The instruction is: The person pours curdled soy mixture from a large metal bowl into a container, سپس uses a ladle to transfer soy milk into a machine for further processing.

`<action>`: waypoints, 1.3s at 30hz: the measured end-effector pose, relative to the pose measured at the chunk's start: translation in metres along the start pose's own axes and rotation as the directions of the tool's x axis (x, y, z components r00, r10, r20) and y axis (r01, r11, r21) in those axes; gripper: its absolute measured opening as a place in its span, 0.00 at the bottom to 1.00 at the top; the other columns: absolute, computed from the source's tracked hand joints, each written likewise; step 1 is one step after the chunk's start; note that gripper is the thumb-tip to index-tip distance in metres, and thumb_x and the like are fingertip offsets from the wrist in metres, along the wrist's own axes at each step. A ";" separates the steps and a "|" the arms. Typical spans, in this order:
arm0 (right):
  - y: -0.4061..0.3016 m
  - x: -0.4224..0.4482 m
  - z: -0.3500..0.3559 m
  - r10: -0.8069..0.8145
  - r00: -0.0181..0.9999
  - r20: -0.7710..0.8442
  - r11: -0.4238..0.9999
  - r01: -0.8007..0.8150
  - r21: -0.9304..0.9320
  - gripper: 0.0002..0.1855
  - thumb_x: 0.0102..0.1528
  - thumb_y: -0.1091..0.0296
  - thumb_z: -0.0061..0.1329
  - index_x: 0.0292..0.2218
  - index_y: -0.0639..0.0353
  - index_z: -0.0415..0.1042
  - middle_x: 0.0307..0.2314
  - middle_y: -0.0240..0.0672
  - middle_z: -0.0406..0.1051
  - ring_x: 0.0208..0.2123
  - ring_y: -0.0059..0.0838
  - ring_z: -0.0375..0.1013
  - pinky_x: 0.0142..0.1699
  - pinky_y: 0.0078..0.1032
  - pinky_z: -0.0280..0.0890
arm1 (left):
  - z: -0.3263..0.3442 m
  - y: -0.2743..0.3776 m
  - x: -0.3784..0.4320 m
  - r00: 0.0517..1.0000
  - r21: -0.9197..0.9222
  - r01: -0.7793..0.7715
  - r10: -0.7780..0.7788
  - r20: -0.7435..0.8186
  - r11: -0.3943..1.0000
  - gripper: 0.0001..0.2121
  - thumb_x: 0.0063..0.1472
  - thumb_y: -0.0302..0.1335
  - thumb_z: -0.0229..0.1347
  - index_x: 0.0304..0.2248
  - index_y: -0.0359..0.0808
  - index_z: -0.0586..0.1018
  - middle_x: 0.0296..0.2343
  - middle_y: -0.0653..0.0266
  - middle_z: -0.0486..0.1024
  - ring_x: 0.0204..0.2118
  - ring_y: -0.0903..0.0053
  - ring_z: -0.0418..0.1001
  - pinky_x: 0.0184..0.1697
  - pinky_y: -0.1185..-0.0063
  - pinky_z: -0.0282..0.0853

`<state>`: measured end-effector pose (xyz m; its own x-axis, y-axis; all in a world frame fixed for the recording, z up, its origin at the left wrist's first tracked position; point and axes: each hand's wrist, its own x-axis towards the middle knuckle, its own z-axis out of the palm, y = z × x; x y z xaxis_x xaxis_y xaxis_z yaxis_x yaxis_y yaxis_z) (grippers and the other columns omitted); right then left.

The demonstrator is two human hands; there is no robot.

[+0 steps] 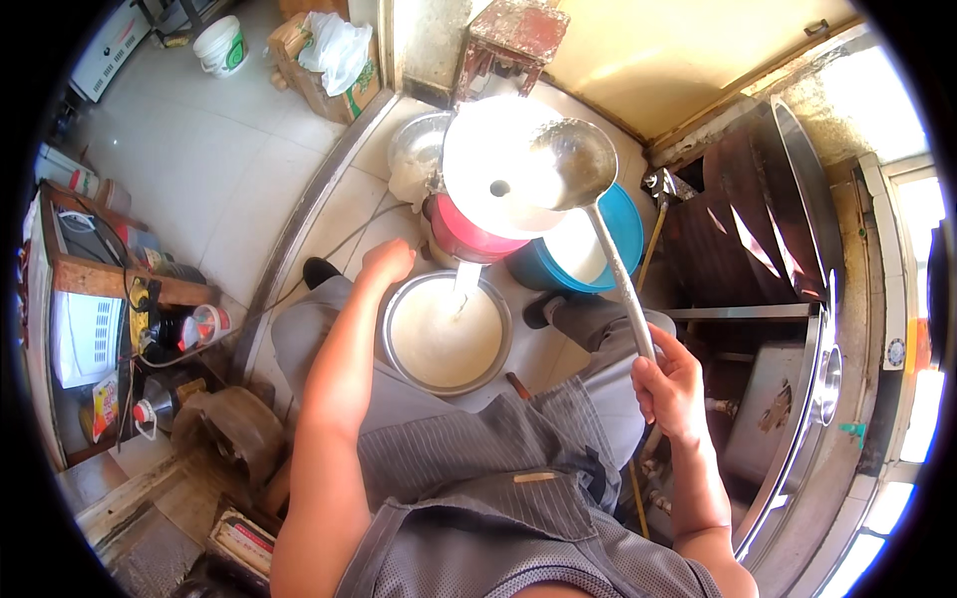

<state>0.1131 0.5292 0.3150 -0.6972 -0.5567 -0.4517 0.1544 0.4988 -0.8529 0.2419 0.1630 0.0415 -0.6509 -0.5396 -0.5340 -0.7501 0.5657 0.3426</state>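
My right hand (668, 380) grips the long handle of a metal ladle (579, 161), whose bowl is over the white hopper (486, 164) of a grinding machine with a pink body (467, 230). Pale liquid comes off the machine's white spout (467, 278) into a round metal pot (447, 333), which stands between my legs holding creamy liquid. My left hand (389, 260) is loosely closed beside the machine, above the pot's left rim; whether it touches or holds anything is hidden. A blue bucket (617, 254) with white contents stands right of the machine, partly under the hopper.
Behind the machine are a metal bowl (419, 138) and a worn red stool (519, 30). A power cord (329, 258) crosses the floor at left. Wooden shelving (127, 284) stands left; a metal sink frame (748, 312) and a big dark round vessel (748, 209) stand right.
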 end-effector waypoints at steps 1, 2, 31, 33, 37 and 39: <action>0.001 0.000 0.000 0.000 1.000 -0.001 1.000 0.000 0.001 0.28 0.58 0.71 0.49 0.57 0.70 0.58 0.17 0.30 0.66 0.12 0.13 0.60 0.14 0.13 0.54 | 0.000 0.000 0.000 1.000 0.001 -0.001 0.001 0.000 1.000 0.19 0.66 0.39 0.44 0.39 0.31 0.78 0.37 0.48 0.77 0.42 0.56 0.75 0.46 0.64 0.69; 0.002 0.001 -0.001 -0.006 1.000 -0.001 1.000 0.006 -0.011 0.28 0.58 0.71 0.49 0.57 0.70 0.58 0.17 0.30 0.66 0.12 0.13 0.61 0.14 0.13 0.54 | 0.000 0.000 0.001 1.000 0.001 0.003 -0.003 0.005 1.000 0.19 0.66 0.39 0.44 0.39 0.31 0.78 0.38 0.48 0.77 0.42 0.56 0.75 0.46 0.64 0.69; 0.026 0.000 -0.013 0.092 0.995 0.029 0.914 -0.096 0.395 0.24 0.59 0.71 0.48 0.55 0.67 0.61 0.17 0.32 0.63 0.10 0.14 0.54 0.12 0.15 0.49 | 0.005 0.006 0.009 1.000 0.043 -0.010 0.009 0.021 0.999 0.17 0.65 0.37 0.45 0.38 0.31 0.79 0.39 0.50 0.77 0.44 0.57 0.74 0.46 0.65 0.69; 0.035 0.003 -0.023 0.069 0.992 0.103 0.858 -0.111 0.502 0.24 0.60 0.70 0.48 0.55 0.67 0.60 0.17 0.31 0.63 0.09 0.14 0.53 0.12 0.15 0.49 | 0.007 0.005 0.012 0.999 0.041 -0.012 0.011 0.030 0.999 0.17 0.65 0.37 0.45 0.38 0.32 0.78 0.39 0.49 0.77 0.45 0.57 0.74 0.46 0.65 0.69; 0.058 0.024 -0.032 0.033 0.993 0.117 0.767 -0.100 0.634 0.19 0.60 0.69 0.46 0.49 0.70 0.63 0.17 0.31 0.62 0.10 0.15 0.54 0.13 0.15 0.52 | 0.014 0.000 0.015 0.999 0.042 -0.033 0.033 0.006 0.999 0.19 0.65 0.39 0.44 0.37 0.31 0.78 0.37 0.47 0.77 0.43 0.55 0.74 0.46 0.63 0.68; 0.062 0.045 -0.032 0.130 0.989 0.070 0.764 -0.145 0.629 0.09 0.58 0.71 0.46 0.38 0.69 0.65 0.18 0.31 0.61 0.11 0.17 0.56 0.15 0.17 0.55 | 0.020 -0.005 0.019 0.997 0.040 -0.054 0.056 -0.058 0.998 0.19 0.65 0.39 0.44 0.36 0.30 0.78 0.34 0.47 0.77 0.41 0.55 0.75 0.45 0.63 0.69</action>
<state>0.0689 0.5567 0.2500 -0.6205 -0.5322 -0.5760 0.6591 0.0441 -0.7508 0.2352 0.1624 0.0144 -0.6975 -0.5426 -0.4681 -0.7088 0.6185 0.3393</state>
